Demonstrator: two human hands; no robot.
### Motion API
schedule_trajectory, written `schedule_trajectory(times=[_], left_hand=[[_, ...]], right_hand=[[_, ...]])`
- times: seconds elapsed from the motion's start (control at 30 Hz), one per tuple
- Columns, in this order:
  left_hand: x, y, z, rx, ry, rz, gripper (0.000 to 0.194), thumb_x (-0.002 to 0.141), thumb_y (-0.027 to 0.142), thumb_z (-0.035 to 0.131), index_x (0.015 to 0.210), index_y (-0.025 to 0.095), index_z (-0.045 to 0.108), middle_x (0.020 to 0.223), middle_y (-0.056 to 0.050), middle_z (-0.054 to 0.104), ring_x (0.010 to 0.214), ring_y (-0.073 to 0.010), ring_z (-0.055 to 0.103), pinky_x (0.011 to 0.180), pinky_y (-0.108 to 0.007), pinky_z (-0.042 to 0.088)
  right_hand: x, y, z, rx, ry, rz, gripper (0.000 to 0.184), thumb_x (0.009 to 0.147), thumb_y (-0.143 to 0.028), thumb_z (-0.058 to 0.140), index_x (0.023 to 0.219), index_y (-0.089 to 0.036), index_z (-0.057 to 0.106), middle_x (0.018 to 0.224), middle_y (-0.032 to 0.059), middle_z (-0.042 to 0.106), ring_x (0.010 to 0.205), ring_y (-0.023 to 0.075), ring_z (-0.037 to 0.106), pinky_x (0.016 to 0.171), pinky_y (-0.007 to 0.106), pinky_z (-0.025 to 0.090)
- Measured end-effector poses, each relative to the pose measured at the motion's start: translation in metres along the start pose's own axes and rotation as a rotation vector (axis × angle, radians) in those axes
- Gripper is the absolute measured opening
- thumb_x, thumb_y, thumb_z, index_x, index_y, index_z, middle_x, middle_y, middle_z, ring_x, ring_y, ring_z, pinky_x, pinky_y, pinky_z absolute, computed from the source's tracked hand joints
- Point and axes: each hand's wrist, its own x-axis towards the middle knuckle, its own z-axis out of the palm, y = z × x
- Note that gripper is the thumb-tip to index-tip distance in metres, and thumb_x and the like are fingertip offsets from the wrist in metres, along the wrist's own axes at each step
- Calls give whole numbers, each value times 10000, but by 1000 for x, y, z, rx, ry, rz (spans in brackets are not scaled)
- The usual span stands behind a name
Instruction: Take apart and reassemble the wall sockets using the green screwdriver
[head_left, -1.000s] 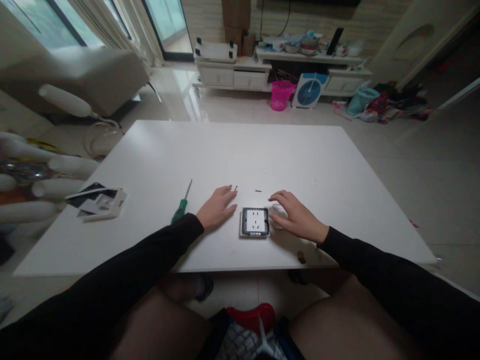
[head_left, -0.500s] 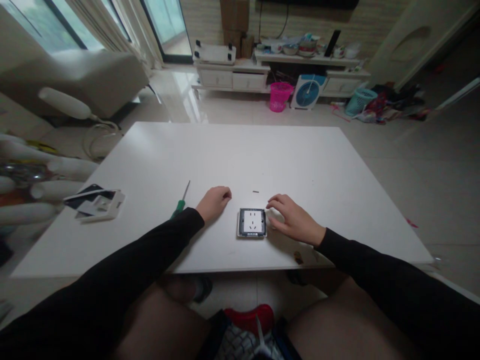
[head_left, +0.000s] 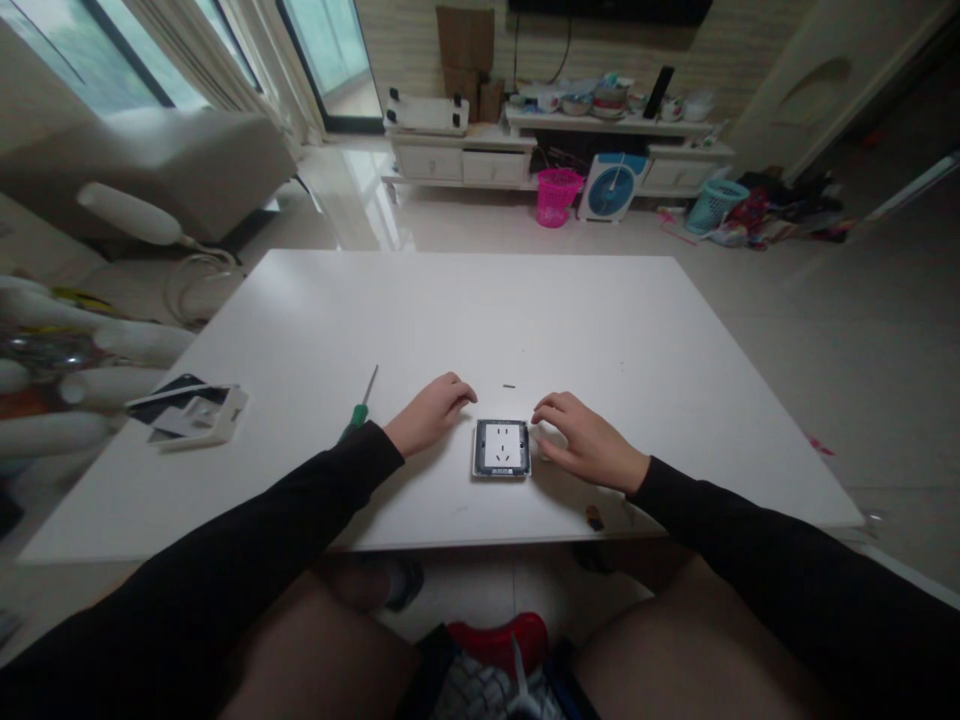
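A square wall socket (head_left: 501, 448), white face in a dark frame, lies flat near the front edge of the white table (head_left: 480, 310). My left hand (head_left: 429, 410) rests just left of it, fingers curled shut on a small screw that stays hidden in them. My right hand (head_left: 589, 442) sits to the socket's right, fingers arched and apart, fingertips at the socket's right edge over a small white piece (head_left: 550, 440). A second small dark screw (head_left: 509, 386) lies loose just beyond the socket. A green-handled screwdriver (head_left: 360, 408) lies beside my left forearm.
A taken-apart socket frame with black and white pieces (head_left: 191, 410) lies at the table's left edge. A small brown object (head_left: 594, 517) sits at the front edge. On the floor beyond stand a pink basket (head_left: 557, 195), a blue fan (head_left: 609, 188) and a low white cabinet (head_left: 457, 160).
My left hand closed over the screw that lay at its fingertips, then slid right toward the socket. My right hand stayed by the socket's right edge.
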Motion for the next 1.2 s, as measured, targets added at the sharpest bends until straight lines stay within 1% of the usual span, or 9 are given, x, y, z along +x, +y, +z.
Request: schedule_trajectory(times=[0.1, 0.2, 0.3, 0.37, 0.4, 0.47, 0.7, 0.93, 1.2], left_hand=[[-4, 6, -11, 40, -5, 47, 222, 1013, 177, 484, 1006, 175, 706, 1040, -108, 679, 1017, -248, 646, 954, -416, 539], [-8, -4, -31, 161, -36, 25, 190, 985, 182, 524, 989, 165, 713, 1038, -114, 704, 1055, -262, 638, 985, -419, 519], [-13, -27, -62, 305, -90, -161, 180, 961, 251, 585, 962, 159, 739, 1061, -116, 724, 1031, -269, 657, 1002, -409, 496], [-19, -46, -81, 390, -132, -377, 192, 934, 288, 624, 958, 154, 758, 1083, -119, 726, 1036, -274, 669, 977, -378, 490], [-23, -55, -88, 406, -169, -508, 187, 907, 294, 647, 935, 152, 766, 1067, -115, 733, 1024, -274, 677, 954, -361, 490], [-31, -69, -98, 402, -211, -608, 174, 843, 294, 694, 863, 142, 775, 959, -116, 749, 942, -284, 696, 871, -350, 501], [-42, -81, -84, 321, -278, -659, 165, 794, 296, 678, 806, 166, 779, 875, -87, 788, 864, -241, 720, 768, -295, 496], [-40, -83, -68, 361, -231, -656, 108, 758, 258, 670, 736, 169, 726, 902, -133, 779, 924, -296, 731, 823, -342, 511], [-30, -65, -65, 288, -178, -560, 127, 771, 278, 662, 697, 177, 686, 849, -115, 732, 884, -285, 712, 818, -355, 518]], right_hand=[[-1, 2, 1, 9, -6, -17, 175, 915, -132, 608, 1074, -199, 640, 1141, 136, 668, 1087, 299, 610, 953, 472, 540], [-2, 5, 2, 11, -13, -32, 168, 915, -131, 612, 1071, -186, 638, 1133, 143, 667, 1074, 299, 607, 946, 472, 538], [-3, 7, 2, 6, -24, -36, 149, 920, -134, 613, 1058, -184, 639, 1128, 143, 664, 1067, 298, 601, 940, 470, 535], [-3, 7, 2, 5, -31, -36, 143, 924, -135, 613, 1057, -183, 639, 1132, 144, 660, 1069, 297, 600, 941, 466, 533], [-4, 7, 2, 4, -32, -35, 140, 926, -136, 613, 1055, -181, 639, 1135, 145, 659, 1070, 297, 600, 944, 465, 532], [-4, 6, 2, 2, -36, -34, 130, 927, -137, 615, 1047, -179, 639, 1135, 145, 658, 1071, 296, 600, 946, 463, 531], [-1, 4, 1, 4, -41, -52, 110, 927, -132, 611, 1020, -178, 648, 1119, 140, 665, 1054, 292, 603, 927, 458, 536], [-1, 3, -1, -25, -32, -84, 128, 909, -106, 613, 1006, -179, 654, 1119, 146, 678, 1034, 288, 608, 901, 450, 537], [-2, -1, -5, -22, -30, -76, 117, 908, -103, 611, 992, -174, 650, 1116, 147, 678, 1029, 291, 608, 894, 450, 534]])
